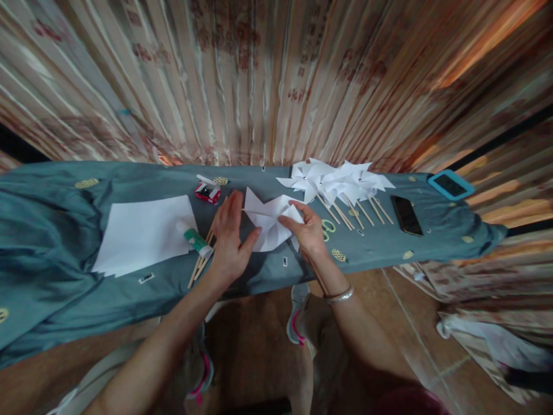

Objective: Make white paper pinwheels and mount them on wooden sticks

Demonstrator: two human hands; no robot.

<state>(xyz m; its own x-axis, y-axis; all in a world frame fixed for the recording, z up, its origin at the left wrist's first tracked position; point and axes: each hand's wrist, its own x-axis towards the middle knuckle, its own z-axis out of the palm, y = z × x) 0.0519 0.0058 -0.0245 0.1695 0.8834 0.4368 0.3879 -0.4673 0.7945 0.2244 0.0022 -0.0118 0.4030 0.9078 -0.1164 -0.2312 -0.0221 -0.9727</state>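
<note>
A folded white paper pinwheel point(270, 222) is in front of me above the cloth. My right hand point(307, 227) pinches its right side, thumb on top near the centre. On the other side, my left hand point(231, 236) has its thumb apart from the curved fingers, the thumb tip beside the paper's left edge. A tiny pale tip shows between those fingers and the paper; what it is, I cannot make out. Several wooden sticks point(199, 266) lie partly hidden under my left hand. Next to them is a green and white glue stick point(196, 242).
White paper sheets point(144, 233) lie at left, with a small red box point(207, 191) behind. Finished pinwheels on sticks point(341, 180) are piled at back right. Green-handled scissors point(328, 229), a black phone point(406, 215) and a blue-framed device point(451, 184) lie at right. A curtain point(259, 86) hangs behind.
</note>
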